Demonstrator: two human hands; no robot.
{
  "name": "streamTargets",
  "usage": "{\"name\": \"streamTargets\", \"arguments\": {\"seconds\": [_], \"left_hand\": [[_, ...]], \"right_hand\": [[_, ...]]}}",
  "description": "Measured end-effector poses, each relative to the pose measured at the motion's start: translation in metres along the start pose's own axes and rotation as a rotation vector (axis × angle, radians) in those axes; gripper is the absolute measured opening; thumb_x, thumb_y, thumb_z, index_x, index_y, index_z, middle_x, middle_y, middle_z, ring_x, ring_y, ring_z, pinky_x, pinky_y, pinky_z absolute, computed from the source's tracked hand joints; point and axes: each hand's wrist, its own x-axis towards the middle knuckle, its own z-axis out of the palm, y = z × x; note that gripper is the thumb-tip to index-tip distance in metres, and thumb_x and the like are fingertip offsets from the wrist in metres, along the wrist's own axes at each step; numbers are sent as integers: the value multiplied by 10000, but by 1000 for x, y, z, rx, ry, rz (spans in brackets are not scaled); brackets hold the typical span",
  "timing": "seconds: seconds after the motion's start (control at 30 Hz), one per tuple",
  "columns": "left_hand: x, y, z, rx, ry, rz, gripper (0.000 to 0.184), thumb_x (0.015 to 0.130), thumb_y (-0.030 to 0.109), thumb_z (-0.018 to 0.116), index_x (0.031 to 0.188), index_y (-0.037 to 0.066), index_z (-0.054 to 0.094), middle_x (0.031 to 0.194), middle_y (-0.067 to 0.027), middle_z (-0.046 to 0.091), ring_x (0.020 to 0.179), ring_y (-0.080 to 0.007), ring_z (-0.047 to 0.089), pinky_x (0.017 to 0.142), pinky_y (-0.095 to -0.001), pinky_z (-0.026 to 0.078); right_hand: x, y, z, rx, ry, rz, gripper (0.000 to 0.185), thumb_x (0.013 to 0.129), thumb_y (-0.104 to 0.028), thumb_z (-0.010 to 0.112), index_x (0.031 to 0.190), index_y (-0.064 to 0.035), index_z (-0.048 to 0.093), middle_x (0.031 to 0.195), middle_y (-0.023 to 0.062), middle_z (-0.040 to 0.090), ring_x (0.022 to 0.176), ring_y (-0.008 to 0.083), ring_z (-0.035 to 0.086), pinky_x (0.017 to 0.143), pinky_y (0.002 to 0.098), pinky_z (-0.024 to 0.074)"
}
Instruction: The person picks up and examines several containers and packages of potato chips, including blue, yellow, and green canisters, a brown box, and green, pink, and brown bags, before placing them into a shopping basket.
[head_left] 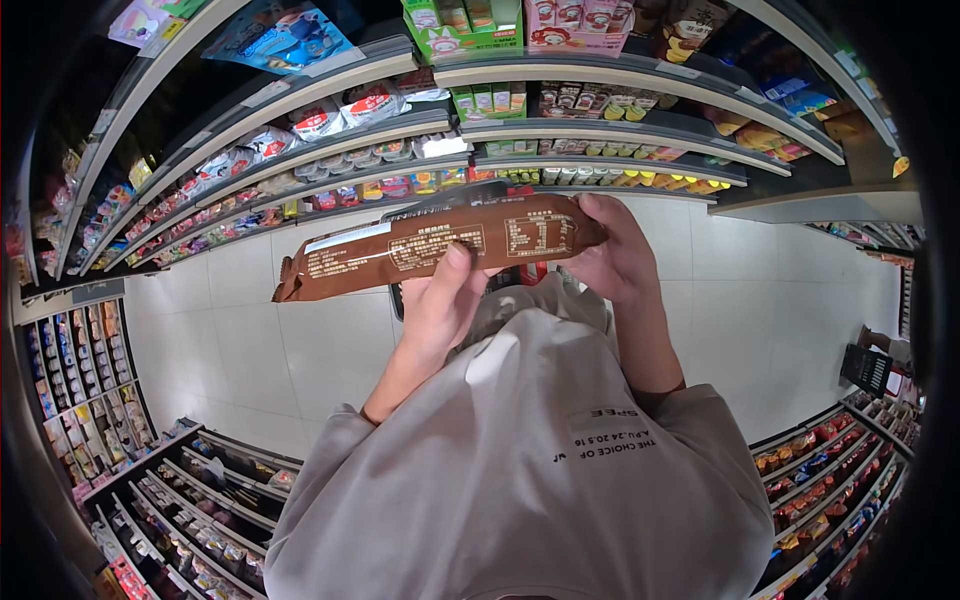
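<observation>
A long brown snack packet (350,262) with pale printing is held crosswise in front of my chest. My left hand (440,300) grips its lower edge near the middle, thumb pressed on the printed side and the other fingers hidden behind. At the packet's right end, my right hand (612,250) has its fingers closed around the crimped tip. The left end of the packet sticks out free. Behind and below it, part of a dark basket (397,300) with red items shows, mostly covered by the packet and my hands.
Curved shelves (600,75) of packaged snacks stand ahead, with green boxes (465,28) and pink boxes (580,25) on top. More racks (85,370) line the left side and both rear corners. A dark crate (866,370) sits at the right. Pale floor tiles (240,340) lie between.
</observation>
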Motion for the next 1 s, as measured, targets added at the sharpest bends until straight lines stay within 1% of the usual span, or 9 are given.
{"name": "streamTargets", "arguments": {"seconds": [0.17, 0.23, 0.3, 0.37, 0.4, 0.47, 0.57, 0.9, 1.0], "left_hand": [[2, -1, 3, -26, 10, 18, 517, 959, 344, 483, 1344, 26, 348, 1322, -148, 469, 1188, -292, 505, 976, -479, 444], [3, 1, 6, -139, 41, 39, 387, 971, 185, 473, 1298, -7, 393, 1256, -167, 512, 1159, -290, 527, 970, -490, 446], [3, -1, 1, -135, 58, 45, 393, 968, 185, 480, 1295, -12, 387, 1249, -174, 513, 1143, -296, 538, 947, -493, 465], [4, 1, -2, -132, 76, 49, 400, 965, 185, 486, 1293, -17, 381, 1242, -182, 514, 1127, -302, 550, 924, -495, 484], [5, 3, -2, -66, 113, 32, 449, 964, 265, 482, 1295, -19, 377, 1227, -187, 525, 1085, -299, 573, 886, -470, 509], [7, 5, -2, -4, 149, 18, 508, 962, 346, 477, 1297, -21, 373, 1212, -193, 537, 1044, -296, 597, 848, -444, 533], [11, 7, 1, 42, 186, -21, 515, 964, 363, 465, 1268, -46, 389, 1155, -196, 564, 951, -291, 628, 774, -421, 557], [12, 16, 0, 6, 198, 26, 569, 901, 269, 564, 1346, -16, 355, 1154, -204, 566, 885, -246, 597, 681, -342, 511], [7, 26, -25, -26, 164, 22, 546, 929, 388, 501, 1328, 26, 409, 1145, -160, 593, 861, -227, 575, 648, -288, 468]], "right_hand": [[1, 5, -3, 31, 33, 4, 219, 918, -174, 573, 1006, 19, 627, 934, 104, 638, 805, 223, 645, 790, 400, 534], [-3, 1, 6, -87, 68, -8, 227, 921, -187, 570, 1000, 18, 628, 917, 88, 627, 777, 198, 623, 777, 374, 514], [-3, -1, 4, -205, 101, -20, 236, 923, -200, 567, 994, 16, 629, 900, 73, 616, 749, 174, 600, 764, 348, 494], [-2, 0, -8, -577, 51, -374, 224, 884, -167, 608, 1019, 10, 627, 910, 71, 610, 783, 159, 576, 780, 327, 462], [-4, 0, -5, -578, 52, -372, 224, 884, -167, 608, 1019, 10, 627, 910, 71, 610, 783, 159, 576, 780, 327, 462], [-7, -1, 8, -811, -15, -613, 291, 820, -83, 593, 1088, 30, 582, 1129, 134, 540, 1086, 200, 479, 851, 367, 430], [-10, -4, 21, -1204, -82, -907, 324, 683, 46, 690, 1004, 17, 652, 952, 104, 619, 858, 220, 593, 812, 321, 460], [-19, -15, 5, -1469, 40, -1129, 226, 652, 138, 641, 861, 59, 677, 891, 162, 678, 869, 252, 631, 745, 307, 502], [-22, -21, 0, -1274, 182, -1125, 199, 669, 155, 618, 847, 79, 664, 897, 182, 681, 849, 245, 646, 713, 298, 517]]}}
